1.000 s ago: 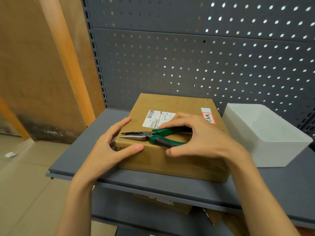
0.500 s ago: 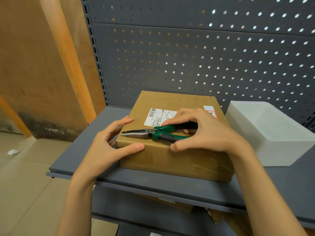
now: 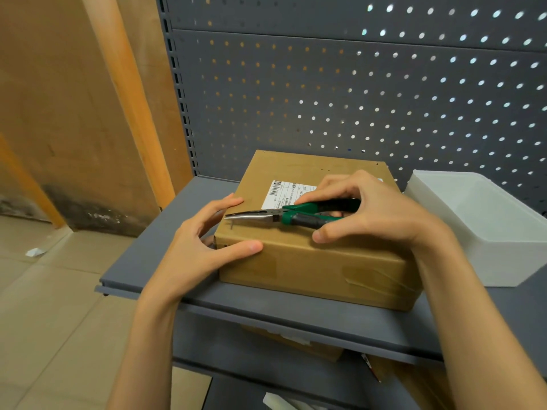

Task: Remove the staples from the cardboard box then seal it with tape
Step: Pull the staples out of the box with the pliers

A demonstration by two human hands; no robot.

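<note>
A brown cardboard box [image 3: 310, 261] with a white shipping label [image 3: 285, 192] lies flat on the grey shelf [image 3: 266, 309]. My left hand [image 3: 201, 250] clasps the box's near left corner, thumb on the front face and fingers on the left edge. My right hand [image 3: 373, 211] holds green-handled needle-nose pliers [image 3: 284, 216] over the box top. The jaws look almost closed and point left, tips at the left edge, just above a small staple [image 3: 231, 224]. No tape roll is in view.
A white plastic bin [image 3: 485, 226] stands right of the box, close to my right wrist. A grey pegboard [image 3: 355, 99] backs the shelf. Wooden panels [image 3: 74, 113] lean at the left. More cardboard [image 3: 296, 341] sits on the lower shelf.
The pliers' tips have slid a little further left toward the box's left edge. My left hand keeps the same hold on the corner. The camera has shifted slightly.
</note>
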